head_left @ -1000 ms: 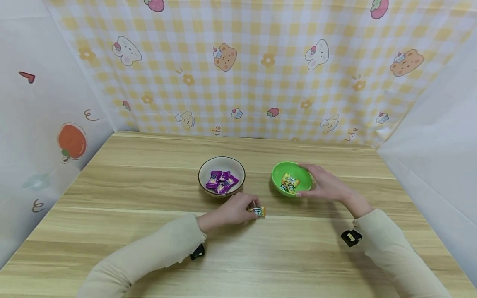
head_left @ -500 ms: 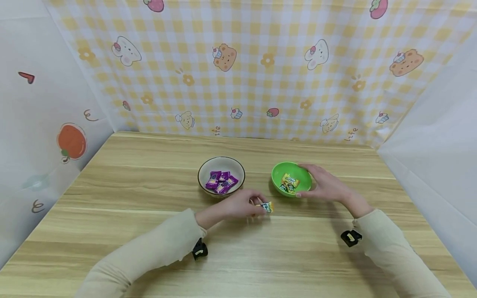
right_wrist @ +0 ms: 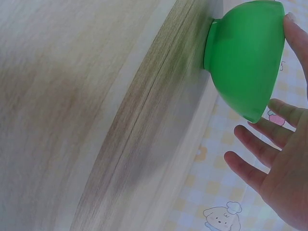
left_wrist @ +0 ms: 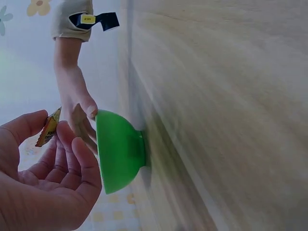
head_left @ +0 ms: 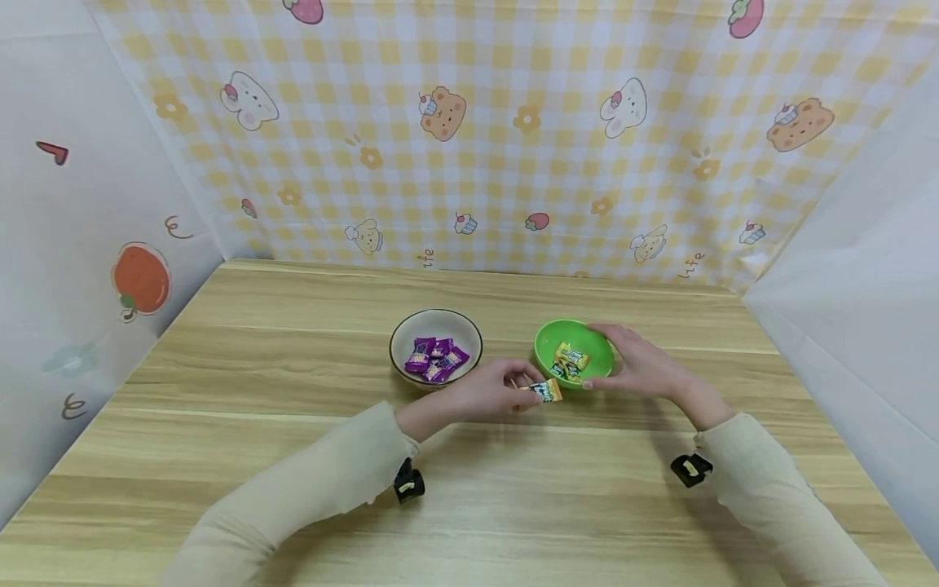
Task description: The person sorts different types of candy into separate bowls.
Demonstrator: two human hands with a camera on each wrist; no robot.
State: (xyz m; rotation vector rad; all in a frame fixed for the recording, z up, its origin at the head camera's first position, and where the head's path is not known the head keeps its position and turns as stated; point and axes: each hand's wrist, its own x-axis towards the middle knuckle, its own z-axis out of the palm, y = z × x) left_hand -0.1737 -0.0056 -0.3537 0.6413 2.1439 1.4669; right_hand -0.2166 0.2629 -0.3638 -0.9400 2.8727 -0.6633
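My left hand [head_left: 493, 390] pinches a yellow-wrapped candy [head_left: 547, 390] between thumb and fingertips, just left of the green bowl's near rim. In the left wrist view that candy [left_wrist: 49, 128] is seen edge-on, level with the bowl's rim and clear of the table. The green bowl [head_left: 552, 333] stands upright with several yellow candies [head_left: 570, 356] inside. My right hand [head_left: 640, 364] holds this bowl from its right side, thumb at the near rim and index finger at the far rim. In the right wrist view the other fingers [right_wrist: 245, 171] extend beside the bowl [right_wrist: 245, 57].
A white bowl [head_left: 411, 333] with a dark rim, left of the green one, holds several purple-wrapped candies [head_left: 440, 359]. My left forearm passes in front of it. A yellow checked cloth [head_left: 484, 163] hangs behind the wooden table [head_left: 513, 505], with pale sheets at both sides.
The left hand has lifted the yellow candy and carried it rightward and away from me, up to the green bowl. The right hand and both bowls have stayed in place.
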